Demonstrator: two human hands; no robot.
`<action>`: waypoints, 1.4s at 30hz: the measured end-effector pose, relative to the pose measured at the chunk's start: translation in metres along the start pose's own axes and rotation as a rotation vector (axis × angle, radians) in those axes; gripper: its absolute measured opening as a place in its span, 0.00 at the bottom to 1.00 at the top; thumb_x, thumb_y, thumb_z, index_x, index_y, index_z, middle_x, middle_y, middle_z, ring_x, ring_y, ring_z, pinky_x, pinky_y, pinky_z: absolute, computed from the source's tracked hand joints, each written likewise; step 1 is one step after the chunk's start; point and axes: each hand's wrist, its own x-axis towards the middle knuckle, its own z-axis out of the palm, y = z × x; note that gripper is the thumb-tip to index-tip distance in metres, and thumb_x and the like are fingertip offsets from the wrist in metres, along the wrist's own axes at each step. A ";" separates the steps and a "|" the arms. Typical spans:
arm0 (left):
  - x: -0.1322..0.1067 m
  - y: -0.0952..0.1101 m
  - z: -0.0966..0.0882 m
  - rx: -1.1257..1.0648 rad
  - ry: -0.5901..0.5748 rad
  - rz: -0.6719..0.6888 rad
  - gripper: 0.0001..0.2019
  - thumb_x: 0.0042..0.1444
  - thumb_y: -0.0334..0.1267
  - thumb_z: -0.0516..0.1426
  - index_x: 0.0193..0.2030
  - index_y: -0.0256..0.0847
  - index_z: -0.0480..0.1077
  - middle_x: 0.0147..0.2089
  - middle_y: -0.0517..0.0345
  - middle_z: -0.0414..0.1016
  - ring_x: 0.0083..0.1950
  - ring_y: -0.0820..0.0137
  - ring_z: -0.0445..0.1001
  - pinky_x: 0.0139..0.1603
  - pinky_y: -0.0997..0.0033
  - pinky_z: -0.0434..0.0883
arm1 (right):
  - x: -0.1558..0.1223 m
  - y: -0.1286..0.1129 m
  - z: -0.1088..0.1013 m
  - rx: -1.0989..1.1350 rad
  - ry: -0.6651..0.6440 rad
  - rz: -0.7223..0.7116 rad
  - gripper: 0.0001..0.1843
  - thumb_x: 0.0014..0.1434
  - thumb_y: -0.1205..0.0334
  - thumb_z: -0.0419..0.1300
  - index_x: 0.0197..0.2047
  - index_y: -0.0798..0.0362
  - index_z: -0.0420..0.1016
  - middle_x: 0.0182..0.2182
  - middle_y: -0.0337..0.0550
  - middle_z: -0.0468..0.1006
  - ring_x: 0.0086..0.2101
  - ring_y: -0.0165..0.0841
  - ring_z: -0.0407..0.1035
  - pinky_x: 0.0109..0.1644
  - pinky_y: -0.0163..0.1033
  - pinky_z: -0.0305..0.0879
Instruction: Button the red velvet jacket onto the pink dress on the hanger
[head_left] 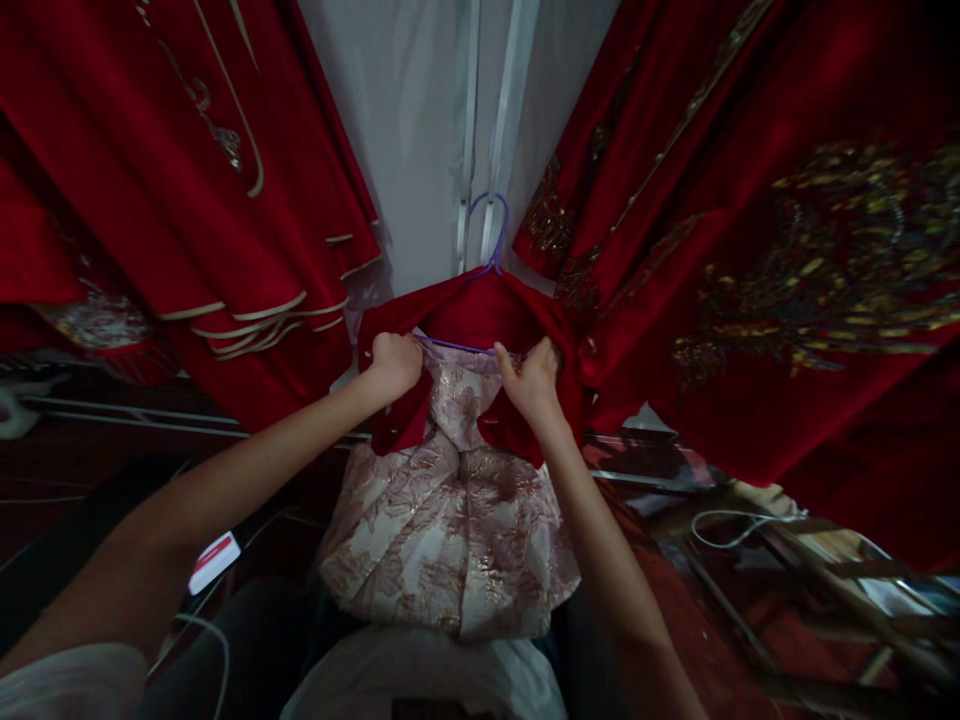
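A small red velvet jacket [465, 310] hangs on a purple wire hanger [489, 225] over a cream and pink brocade skirt [450, 540]. My left hand [394, 362] is closed on the jacket's left front edge near the collar. On the other side, my right hand [534, 378] grips the right front edge with fingers pinched on the fabric. The hanger's bar runs between both hands. The skirt spreads down toward my lap.
Large red garments with gold embroidery hang at the left [187, 170] and right [787, 250]. A pale wall with white strips [480, 120] lies behind. A white cable [720, 530] and a red and white card [214, 560] lie low down.
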 end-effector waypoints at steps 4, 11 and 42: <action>0.005 -0.025 -0.014 0.031 0.052 -0.083 0.18 0.54 0.29 0.46 0.45 0.24 0.71 0.42 0.27 0.75 0.45 0.47 0.75 0.41 0.54 0.64 | 0.032 0.020 -0.035 -0.170 -0.006 -0.065 0.39 0.59 0.35 0.46 0.53 0.67 0.61 0.46 0.69 0.71 0.49 0.51 0.67 0.52 0.55 0.61; 0.014 -0.039 -0.008 0.030 0.086 -0.133 0.24 0.58 0.36 0.46 0.57 0.19 0.60 0.43 0.27 0.76 0.46 0.49 0.76 0.50 0.54 0.59 | 0.073 0.034 -0.059 -0.448 -0.079 0.022 0.33 0.61 0.42 0.51 0.49 0.68 0.66 0.45 0.71 0.72 0.48 0.51 0.67 0.51 0.50 0.60; -0.020 -0.112 0.069 -0.586 0.010 0.311 0.14 0.57 0.45 0.50 0.35 0.42 0.74 0.30 0.55 0.75 0.32 0.67 0.73 0.35 0.72 0.67 | 0.020 0.124 -0.108 0.147 -0.130 0.268 0.20 0.48 0.43 0.61 0.29 0.54 0.77 0.25 0.47 0.80 0.27 0.37 0.74 0.28 0.38 0.67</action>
